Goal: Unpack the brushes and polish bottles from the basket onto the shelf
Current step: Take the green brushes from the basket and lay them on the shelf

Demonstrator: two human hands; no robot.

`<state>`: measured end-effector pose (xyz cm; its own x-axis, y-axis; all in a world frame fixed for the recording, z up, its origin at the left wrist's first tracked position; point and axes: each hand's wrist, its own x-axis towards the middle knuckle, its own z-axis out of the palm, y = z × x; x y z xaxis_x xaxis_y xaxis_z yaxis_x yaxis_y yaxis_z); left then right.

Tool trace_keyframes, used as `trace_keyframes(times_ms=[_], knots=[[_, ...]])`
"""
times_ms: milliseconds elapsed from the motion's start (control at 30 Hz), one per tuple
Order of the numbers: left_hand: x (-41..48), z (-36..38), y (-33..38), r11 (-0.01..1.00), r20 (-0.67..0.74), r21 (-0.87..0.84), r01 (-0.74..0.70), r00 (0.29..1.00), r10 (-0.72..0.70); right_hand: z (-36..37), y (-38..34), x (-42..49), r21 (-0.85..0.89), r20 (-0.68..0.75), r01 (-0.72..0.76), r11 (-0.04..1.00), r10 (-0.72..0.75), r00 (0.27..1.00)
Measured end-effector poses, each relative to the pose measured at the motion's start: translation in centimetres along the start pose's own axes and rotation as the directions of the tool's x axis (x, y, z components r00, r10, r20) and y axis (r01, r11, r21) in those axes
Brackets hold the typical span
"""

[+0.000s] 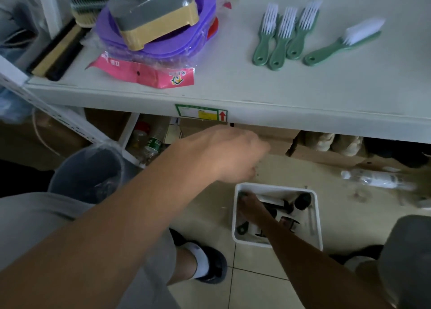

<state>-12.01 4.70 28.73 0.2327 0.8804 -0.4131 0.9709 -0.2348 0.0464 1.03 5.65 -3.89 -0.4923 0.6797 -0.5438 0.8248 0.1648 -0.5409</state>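
Note:
A white basket stands on the tiled floor below the shelf. Inside it lie dark polish bottles and a green brush handle. My right hand reaches down into the basket and its fingers curl round something green at the basket's far left corner. My left hand hovers in the air under the shelf's front edge, fingers loosely bent, holding nothing. Several green brushes with white bristles lie on the shelf, one more to their right.
A stack of purple plates in plastic wrap with a grey-and-tan box on top sits at the shelf's left. A grey bin stands on the floor at left. A clear bottle lies on the floor right; cardboard boxes fill the space under the shelf.

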Motion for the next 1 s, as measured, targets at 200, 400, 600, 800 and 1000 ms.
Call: trace_keyframes(times_ms=[200, 400, 600, 800, 1000], knots=[[0.5, 0.5, -0.3, 0.999, 0.068, 0.025, 0.023, 0.997, -0.025, -1.3, 0.0, -1.8, -0.112, -0.089, 0.064, 0.992, -0.074, 0.993], [0.6, 0.1, 0.1, 1.000, 0.056, 0.021, 0.019, 0.998, -0.021, -4.6, -1.8, -4.6, -0.146, -0.067, 0.266, 0.953, -0.278, 0.958], [-0.2, -0.8, 0.1, 0.998, 0.011, 0.010, 0.062, 0.998, -0.062, -12.0, -6.7, -8.3, -0.150, -0.042, 0.377, 0.914, -0.386, 0.921], [-2.2, -1.9, -0.4, 0.992, -0.119, -0.060, 0.115, 0.985, -0.121, -21.6, -11.2, -14.8, -0.171, -0.089, 0.543, 0.822, -0.562, 0.822], [-3.6, -4.0, -1.1, 0.965, -0.457, -0.214, 0.154, 0.857, -0.238, -33.6, -12.2, -18.6, 0.051, -0.387, 0.550, 0.834, -0.491, 0.781]])
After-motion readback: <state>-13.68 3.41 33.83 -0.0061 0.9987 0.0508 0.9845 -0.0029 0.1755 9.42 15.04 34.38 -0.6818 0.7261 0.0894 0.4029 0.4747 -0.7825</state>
